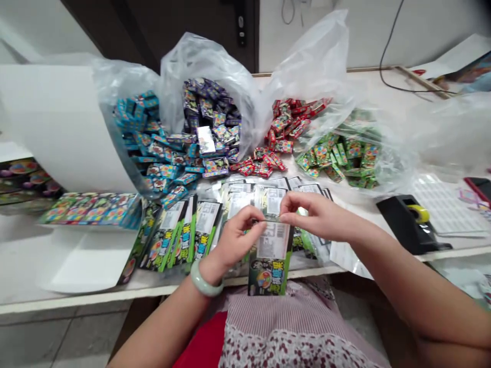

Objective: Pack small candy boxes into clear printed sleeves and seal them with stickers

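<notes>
Head view: left hand (240, 240) and right hand (318, 217) pinch top edge of barcode-labelled printed packet (270, 258), fingertips narrowly closed, above fanned similar packets (180, 240) on table (76, 300).

- A packing workroom, by the look of it, with goods handled in bulk
- A long white tabletop (115, 289) serves as the work surface
- Clear plastic bags (215, 56) spill heaps of small printed packets (215, 122) in blue, purple, red and green
- Green printed packets (180, 240) lie in overlapping rows, as on a packing line
- A black tape dispenser (408, 220) and a sheet of labels (447, 207) stand ready at hand
- Plain fittings surround the work: a grey tiled floor (65, 332), a dark door (161, 30), a white wall (318, 30) and a loose black cable (383, 56)
</notes>
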`<state>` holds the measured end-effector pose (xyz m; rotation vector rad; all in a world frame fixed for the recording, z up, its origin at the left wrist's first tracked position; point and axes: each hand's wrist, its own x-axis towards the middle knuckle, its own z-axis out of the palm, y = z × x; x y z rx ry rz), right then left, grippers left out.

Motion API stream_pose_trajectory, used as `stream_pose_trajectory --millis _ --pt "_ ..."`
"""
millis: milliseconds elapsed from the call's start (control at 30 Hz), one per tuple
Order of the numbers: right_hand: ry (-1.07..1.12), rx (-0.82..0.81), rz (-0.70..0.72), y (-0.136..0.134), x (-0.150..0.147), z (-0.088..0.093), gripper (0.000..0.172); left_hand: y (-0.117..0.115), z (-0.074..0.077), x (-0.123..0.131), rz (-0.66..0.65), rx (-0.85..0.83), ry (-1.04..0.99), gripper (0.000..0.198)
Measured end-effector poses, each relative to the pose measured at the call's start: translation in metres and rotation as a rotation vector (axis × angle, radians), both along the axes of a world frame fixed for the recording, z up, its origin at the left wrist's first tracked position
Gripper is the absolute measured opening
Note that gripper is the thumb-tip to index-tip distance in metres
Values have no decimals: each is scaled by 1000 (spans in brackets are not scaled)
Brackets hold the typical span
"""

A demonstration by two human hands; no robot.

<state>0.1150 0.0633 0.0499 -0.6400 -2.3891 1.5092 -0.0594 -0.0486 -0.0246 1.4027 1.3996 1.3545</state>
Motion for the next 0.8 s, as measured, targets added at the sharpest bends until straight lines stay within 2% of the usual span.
stream_pose_trajectory --millis 100,200,433,600,667,800 --pt "-72 -36 54 5 -20 -9 10 -3 0 -3 -17 7 -10 5" --pt "-105 -71 44 8 -24 -17 9 -4 0 -6 -31 4 -32 7" --pt "-122 -15 0 0 -25 -18 8 -1 -1 -2 -13 -9 -67 11" --pt "-130 3 -14 9 -27 -23 7 -2 -1 -1 27 13 -63 11" --pt "-136 -136 15 15 -29 -29 8 -3 0 -1 18 44 -51 11" --pt "-260 -586 127 18 -33 -43 13 -3 0 0 33 -3 16 19"
